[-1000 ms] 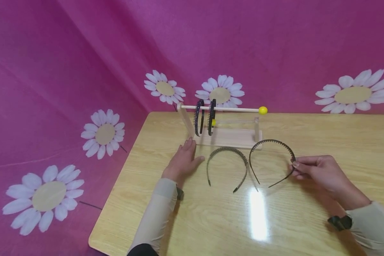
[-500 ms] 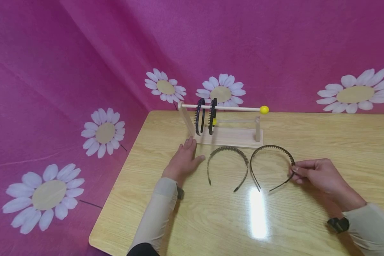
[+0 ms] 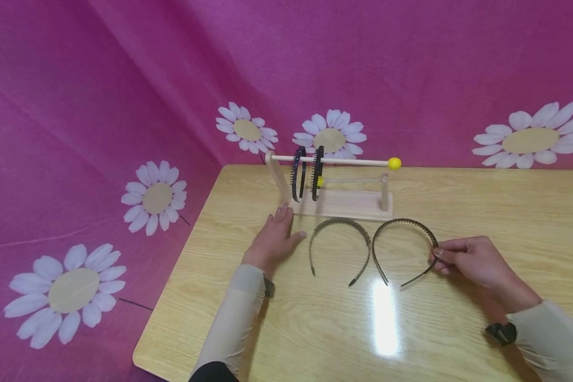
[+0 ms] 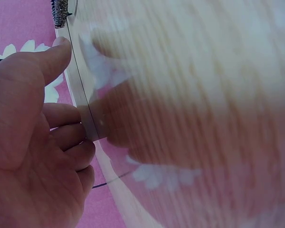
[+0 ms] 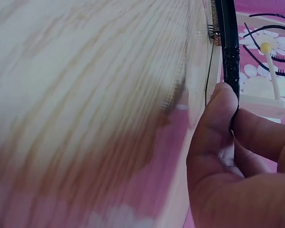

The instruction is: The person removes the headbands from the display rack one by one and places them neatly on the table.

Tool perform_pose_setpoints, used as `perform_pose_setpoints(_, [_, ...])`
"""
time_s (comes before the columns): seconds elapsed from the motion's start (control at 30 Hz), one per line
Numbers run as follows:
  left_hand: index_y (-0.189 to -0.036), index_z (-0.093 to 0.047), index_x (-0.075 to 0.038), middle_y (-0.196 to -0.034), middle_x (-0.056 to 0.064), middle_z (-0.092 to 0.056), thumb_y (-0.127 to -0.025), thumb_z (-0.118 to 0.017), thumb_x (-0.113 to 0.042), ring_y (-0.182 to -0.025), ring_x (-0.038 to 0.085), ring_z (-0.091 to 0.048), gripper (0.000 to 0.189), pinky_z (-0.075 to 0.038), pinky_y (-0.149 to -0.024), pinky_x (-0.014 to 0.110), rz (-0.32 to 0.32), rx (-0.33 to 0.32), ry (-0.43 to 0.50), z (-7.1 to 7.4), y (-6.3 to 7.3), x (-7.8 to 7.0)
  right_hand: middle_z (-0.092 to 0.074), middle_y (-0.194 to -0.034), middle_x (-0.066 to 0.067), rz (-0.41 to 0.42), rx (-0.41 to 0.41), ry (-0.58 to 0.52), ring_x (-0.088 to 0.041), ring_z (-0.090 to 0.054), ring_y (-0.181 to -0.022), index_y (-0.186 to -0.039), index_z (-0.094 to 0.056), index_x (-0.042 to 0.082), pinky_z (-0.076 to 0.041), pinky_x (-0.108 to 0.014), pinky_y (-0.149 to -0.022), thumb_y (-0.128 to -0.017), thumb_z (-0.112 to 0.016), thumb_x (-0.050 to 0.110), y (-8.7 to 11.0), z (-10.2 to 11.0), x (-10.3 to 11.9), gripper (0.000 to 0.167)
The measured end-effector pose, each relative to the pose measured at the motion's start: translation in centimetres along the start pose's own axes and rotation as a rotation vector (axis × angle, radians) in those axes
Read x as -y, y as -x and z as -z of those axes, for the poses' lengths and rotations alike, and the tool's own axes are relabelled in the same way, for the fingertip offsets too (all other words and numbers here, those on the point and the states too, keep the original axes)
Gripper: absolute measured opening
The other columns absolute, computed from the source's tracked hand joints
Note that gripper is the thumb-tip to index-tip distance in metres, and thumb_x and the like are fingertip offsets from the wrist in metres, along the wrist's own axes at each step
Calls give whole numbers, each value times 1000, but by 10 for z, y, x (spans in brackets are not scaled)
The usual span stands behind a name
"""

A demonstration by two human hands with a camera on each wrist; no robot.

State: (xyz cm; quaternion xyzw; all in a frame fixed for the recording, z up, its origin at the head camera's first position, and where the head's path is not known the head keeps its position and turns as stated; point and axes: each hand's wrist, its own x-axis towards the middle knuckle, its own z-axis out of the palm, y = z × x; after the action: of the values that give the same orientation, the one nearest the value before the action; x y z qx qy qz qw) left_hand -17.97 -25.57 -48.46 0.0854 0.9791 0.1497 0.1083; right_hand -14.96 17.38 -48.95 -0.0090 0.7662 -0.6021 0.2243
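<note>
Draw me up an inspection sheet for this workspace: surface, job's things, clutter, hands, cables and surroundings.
Surface: glossy wood-grain table, catching a bright reflection.
Job's things: wooden stand with two dark headbands hanging on its upper rod; a loose headband in front of it; a held headband to the right of that one.
Clutter: nothing seen.
Left hand: fingertips at the left end of the stand's base.
Right hand: pinches the held headband by its side.
Cables: nothing seen.
Surroundings: magenta cloth with white flowers.

There are four headbands (image 3: 341, 222), one stand (image 3: 353, 204), two hands (image 3: 477, 261), five daisies (image 3: 73, 290) and one table (image 3: 310, 339).
</note>
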Motion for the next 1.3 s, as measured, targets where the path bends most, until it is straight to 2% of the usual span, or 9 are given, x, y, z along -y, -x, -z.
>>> perform_pose_setpoints(0.43, [-161, -18, -8, -167, 7, -7, -101, -49, -56, -153, 24, -8, 83, -7, -123, 41, 2, -12, 28, -1, 0, 1, -73, -95, -17, -24, -24, 10, -11, -69, -75, -124, -52, -27, -62, -31, -67, -102, -52, -2, 0, -1, 1, 34])
perform_pose_setpoints(1.3, [-161, -17, -8, -168, 8, -6, -102, -46, -56, -153, 23, -7, 82, -6, -122, 39, 5, 4, 8, -2, -1, 3, -74, -92, -15, -42, -72, 0, -11, -70, -71, -122, -56, -25, -62, -30, -66, -99, -60, 0, 1, -4, 0, 34])
